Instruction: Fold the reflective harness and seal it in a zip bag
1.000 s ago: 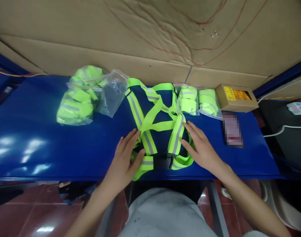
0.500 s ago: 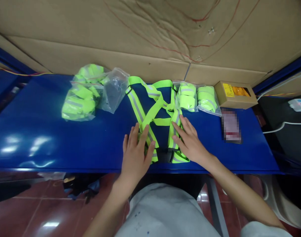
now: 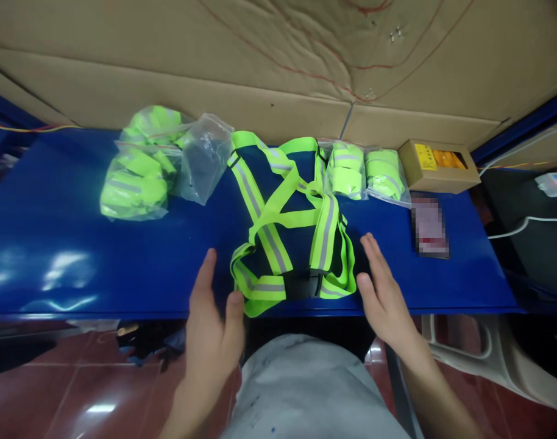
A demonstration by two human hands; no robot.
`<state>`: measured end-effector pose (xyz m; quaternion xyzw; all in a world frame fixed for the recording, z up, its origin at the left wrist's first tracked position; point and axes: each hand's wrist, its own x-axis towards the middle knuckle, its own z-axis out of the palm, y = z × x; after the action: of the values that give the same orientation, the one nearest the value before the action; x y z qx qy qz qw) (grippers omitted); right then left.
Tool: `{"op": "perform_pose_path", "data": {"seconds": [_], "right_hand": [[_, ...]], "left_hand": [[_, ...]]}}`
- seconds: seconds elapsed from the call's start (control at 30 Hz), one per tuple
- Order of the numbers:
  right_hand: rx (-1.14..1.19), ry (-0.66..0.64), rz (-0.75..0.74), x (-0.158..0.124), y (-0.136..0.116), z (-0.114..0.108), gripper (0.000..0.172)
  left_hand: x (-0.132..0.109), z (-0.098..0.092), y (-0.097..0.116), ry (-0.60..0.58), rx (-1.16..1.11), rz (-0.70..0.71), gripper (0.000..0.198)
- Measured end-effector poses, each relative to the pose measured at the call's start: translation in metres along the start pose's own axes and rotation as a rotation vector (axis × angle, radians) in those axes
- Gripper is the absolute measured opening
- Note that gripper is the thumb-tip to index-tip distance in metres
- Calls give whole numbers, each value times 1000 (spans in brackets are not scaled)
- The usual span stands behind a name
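A neon yellow-green reflective vest made of straps with grey stripes lies spread on the blue table, its side loops bulging outward near the front edge. My left hand is beside its lower left loop, thumb and fingers apart, holding nothing; whether the thumb brushes the strap I cannot tell. On the other side my right hand stays just clear of the right loop, fingers stretched out and nothing in them.
Bagged yellow-green straps and a clear zip bag lie at left. Two more bagged rolls sit at back right, near a cardboard box and a blurred-out flat item. Cardboard lines the back of the blue table.
Both hands have come off the vest and moved apart, the left toward the left and the right toward the right. The vest's lower side loops now show in full.
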<state>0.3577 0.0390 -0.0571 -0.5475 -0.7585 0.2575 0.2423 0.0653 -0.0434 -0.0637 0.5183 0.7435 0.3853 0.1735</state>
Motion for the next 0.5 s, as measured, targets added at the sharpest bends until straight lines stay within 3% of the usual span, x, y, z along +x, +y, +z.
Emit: {"op": "perform_pose_path", "data": {"seconds": [0.13, 0.23, 0.37, 0.5], "right_hand": [[80, -102, -19, 1, -19, 27, 71], [122, -107, -16, 3, -29, 34, 73], [197, -74, -10, 1, -33, 35, 71], [197, 7, 38, 5, -32, 37, 74]], "left_hand": [[-6, 33, 10, -88, -153, 13, 82], [-8, 50, 25, -11, -277, 43, 77], [-8, 56, 42, 102, -402, 83, 62], [-4, 59, 50, 103, -481, 130, 55]]}}
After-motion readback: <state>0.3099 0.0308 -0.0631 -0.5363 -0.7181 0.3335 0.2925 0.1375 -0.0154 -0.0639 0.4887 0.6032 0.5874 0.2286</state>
